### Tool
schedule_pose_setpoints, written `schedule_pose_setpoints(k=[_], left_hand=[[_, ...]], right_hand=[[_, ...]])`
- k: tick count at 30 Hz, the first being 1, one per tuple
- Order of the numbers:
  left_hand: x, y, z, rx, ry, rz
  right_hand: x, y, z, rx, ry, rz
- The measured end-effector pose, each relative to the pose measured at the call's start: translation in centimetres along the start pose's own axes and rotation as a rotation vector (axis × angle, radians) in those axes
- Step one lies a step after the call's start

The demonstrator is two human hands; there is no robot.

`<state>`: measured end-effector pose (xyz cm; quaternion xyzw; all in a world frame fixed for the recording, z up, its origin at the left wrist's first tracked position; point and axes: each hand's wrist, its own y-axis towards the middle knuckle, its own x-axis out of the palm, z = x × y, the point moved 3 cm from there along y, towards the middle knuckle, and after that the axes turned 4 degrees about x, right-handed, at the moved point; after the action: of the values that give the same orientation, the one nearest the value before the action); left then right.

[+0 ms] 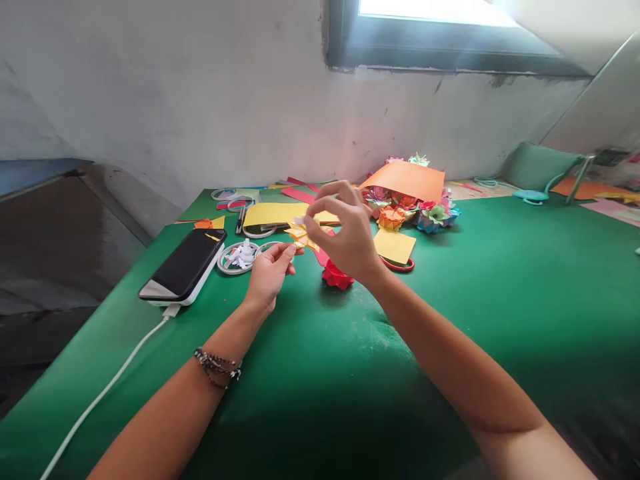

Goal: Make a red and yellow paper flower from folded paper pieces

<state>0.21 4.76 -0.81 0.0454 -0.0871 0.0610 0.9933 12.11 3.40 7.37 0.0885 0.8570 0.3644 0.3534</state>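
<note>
My left hand (270, 272) is closed in a pinch on the edge of a yellow folded paper flower (302, 235), held above the green table. Over that flower, my right hand (347, 235) has thumb and forefinger pressed together on a small white strip (300, 220); its other fingers are curled loosely. Part of the flower is hidden behind the right hand. Just below the right hand sits a red folded paper flower (338, 275). To the left of my left hand, white paper scraps (241, 253) lie inside a tape roll (220, 262).
A phone (187, 260) rests on a white block with a white cable (107, 393) at the left. Yellow sheets (395, 245), red-handled scissors (400, 266) and a pile of paper flowers (435, 217) under an orange sheet (407, 179) lie toward the wall.
</note>
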Motion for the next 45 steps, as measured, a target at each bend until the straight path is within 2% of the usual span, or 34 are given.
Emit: schedule_pose_setpoints(k=[2, 6, 9, 11, 15, 20, 23, 26, 28, 29, 30, 32, 34, 37, 39, 42, 45], left_hand=[[-0.1, 0.1, -0.3, 0.009, 0.036, 0.012], [-0.5, 0.4, -0.6, 0.066, 0.054, 0.078], [-0.8, 0.6, -0.8, 0.068, 0.062, 0.098], [-0.8, 0.6, -1.0, 0.049, 0.07, 0.086], [-0.7, 0.5, -1.1, 0.013, 0.089, 0.051], [-0.7, 0.5, -1.1, -0.004, 0.115, 0.006], [-0.6, 0.5, -0.8, 0.012, 0.123, -0.004], [-0.2, 0.4, 0.0, 0.055, 0.114, -0.033], [0.2, 0.2, 0.5, 0.084, 0.113, -0.072], [0.3, 0.1, 0.7, 0.102, 0.113, -0.102], [0.5, 0.0, 0.8, 0.124, 0.111, -0.14], [0.9, -0.3, 0.9, 0.166, 0.1, -0.222], [1.1, -0.5, 0.8, 0.184, 0.092, -0.279], [1.2, -0.7, 0.7, 0.17, 0.101, -0.3], [1.3, -0.8, 0.7, 0.174, 0.122, -0.299], [1.3, -1.0, 0.7, 0.192, 0.176, -0.276], [1.5, -1.2, 0.8, 0.209, 0.23, -0.267]], right_hand=[[1.8, 0.9, -1.7, -0.129, 0.014, -0.203], [7.3, 2.3, -4.4, -0.302, -0.137, -0.619], [11.0, 3.4, -4.7, -0.261, -0.245, -0.702], [12.6, 3.9, -4.4, -0.215, -0.294, -0.772], [13.7, 4.2, -3.5, -0.124, -0.29, -0.866], [13.6, 4.5, -3.0, -0.116, -0.258, -0.834], [12.5, 5.4, -3.0, -0.143, -0.124, -0.703], [9.0, 6.5, -2.1, -0.167, 0.017, -0.513], [5.6, 6.6, -0.4, -0.135, 0.05, -0.393], [3.6, 6.4, 0.8, -0.071, 0.126, -0.305], [1.9, 6.0, 2.2, 0.02, 0.2, -0.27], [-0.6, 4.3, 5.1, 0.25, 0.35, -0.337], [-1.8, 2.1, 7.2, 0.441, 0.495, -0.509], [-1.7, -0.7, 8.2, 0.535, 0.605, -0.711], [-1.1, -1.7, 7.9, 0.568, 0.714, -0.731], [-0.5, -2.2, 7.3, 0.606, 0.814, -0.645], [-0.2, -2.4, 7.3, 0.646, 0.792, -0.573]])
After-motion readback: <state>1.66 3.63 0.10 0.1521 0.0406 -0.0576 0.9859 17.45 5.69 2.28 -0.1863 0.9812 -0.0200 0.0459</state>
